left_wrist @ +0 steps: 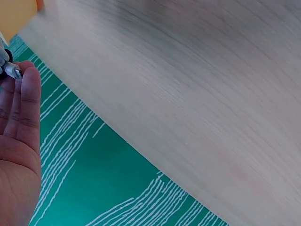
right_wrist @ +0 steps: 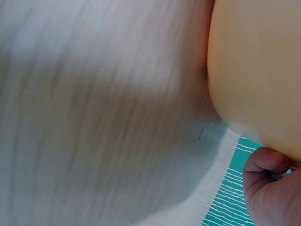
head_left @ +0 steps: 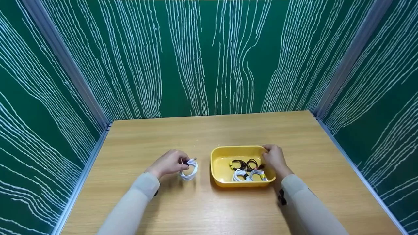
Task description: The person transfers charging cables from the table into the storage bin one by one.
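My left hand (head_left: pixel 169 162) pinches a coiled white cable (head_left: pixel 188 178) with a dark tie, left of the yellow bin. The coil hangs over the table from thumb and fingers. In the left wrist view, the cable's metal-tipped plug (left_wrist: pixel 15 72) shows by the fingertips. My right hand (head_left: pixel 276 159) grips the rim of the yellow plastic bin (head_left: pixel 240 184) at its far right corner. Seen from the right wrist, curled fingers (right_wrist: pixel 263 162) meet the bin's edge. Inside the bin, two dark coiled cables (head_left: pixel 252 159) lie behind two white coiled cables (head_left: pixel 239 172).
The bin stands on a wood-grain table (head_left: pixel 192 209). Small white specks lie on the table behind the coil. Green panels (head_left: pixel 209 65) with wavy white lines enclose the back and both sides, joined by grey metal posts (head_left: pixel 70 62).
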